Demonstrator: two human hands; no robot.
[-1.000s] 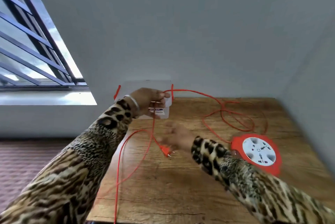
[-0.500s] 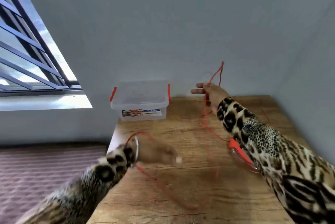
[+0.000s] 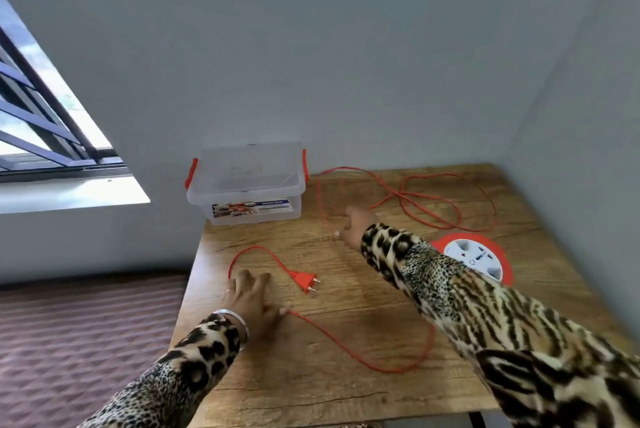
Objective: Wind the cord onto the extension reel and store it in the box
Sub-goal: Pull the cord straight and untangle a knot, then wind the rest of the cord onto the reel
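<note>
A wooden table (image 3: pixel 346 375) stands in a corner of grey walls, with a barred window (image 3: pixel 41 129) off to the left. Across it trails the orange cord (image 3: pixel 363 360), unwound: loose loops lie at the far right, a long curve sweeps along the near side, and its two-pin plug (image 3: pixel 305 279) rests flat near the middle-left. The orange and white extension reel (image 3: pixel 476 259) lies flat at the right edge, partly behind the right sleeve (image 3: pixel 467 296). The clear plastic box (image 3: pixel 247 181) with orange latches sits at the far left corner against the wall. The left hand (image 3: pixel 254 303) lies flat on the table, fingers spread, the cord passing under it. The right hand (image 3: pixel 356 223) is blurred, stretched out toward the far loops; whether it holds the cord cannot be told.
</note>
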